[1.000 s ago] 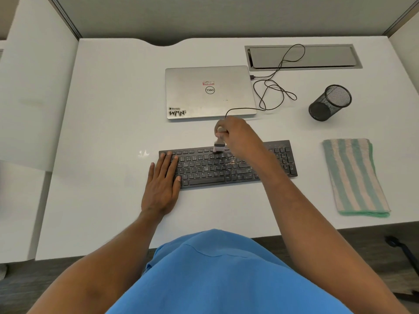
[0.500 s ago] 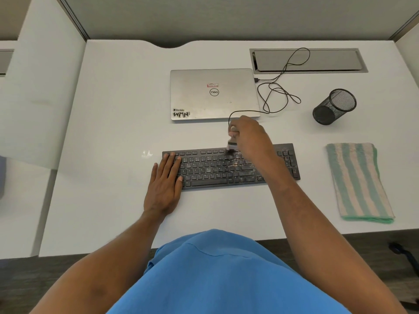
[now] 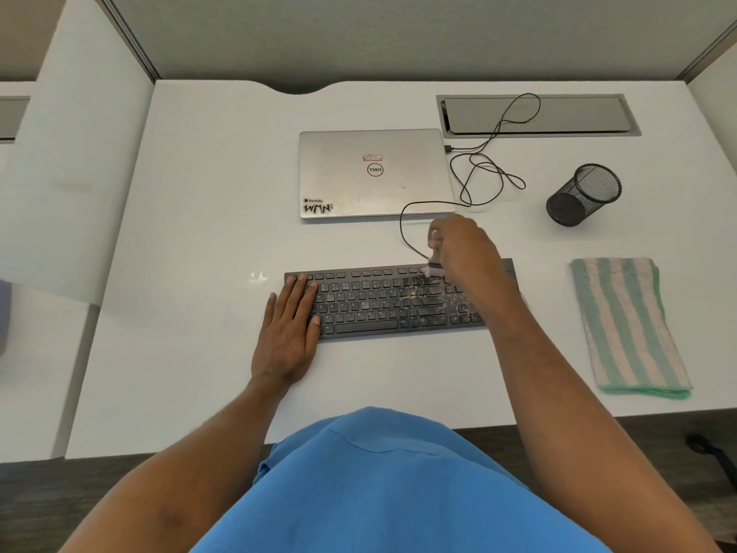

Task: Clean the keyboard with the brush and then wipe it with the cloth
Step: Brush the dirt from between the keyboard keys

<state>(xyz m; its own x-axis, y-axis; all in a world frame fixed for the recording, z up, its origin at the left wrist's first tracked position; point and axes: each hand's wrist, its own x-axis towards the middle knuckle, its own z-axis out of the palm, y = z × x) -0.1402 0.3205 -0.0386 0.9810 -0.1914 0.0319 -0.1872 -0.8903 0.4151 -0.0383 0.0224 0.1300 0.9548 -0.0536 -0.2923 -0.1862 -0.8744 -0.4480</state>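
Rightward along the top key rows is where our right hand [image 3: 464, 249] and the brush [image 3: 434, 269] have travelled since the earlier frames, while the left hand has stayed put.

We work on a white counter [image 3: 179, 273]. A closed silver laptop [image 3: 375, 173] lies at the back. The black keyboard [image 3: 371, 313] sits in front of it, square to us. The striped cloth [image 3: 626, 321] lies folded and untouched, well apart to the right. A mesh pen cup [image 3: 582, 195] lies tipped on its side beyond the cloth.

Our left hand [image 3: 287, 333] lies flat with straight fingers on the keyboard's left end, steadying it. The right hand is curled round the brush handle, with the bristles down on the upper rows right of centre. Pale crumbs [image 3: 422, 293] speckle the keys just in front of the bristles. A thin black cable [image 3: 402, 229] loops past just beside the brush.

We judge the brushing to be under way, with the wiping not yet begun. Three things could go wrong from here. A sideways stroke could catch the cable and drag it across the keys. A hard flick could scatter crumbs over the counter, or drive them down between the keys. If the left hand eased off, the keyboard could slide under the brush's push.
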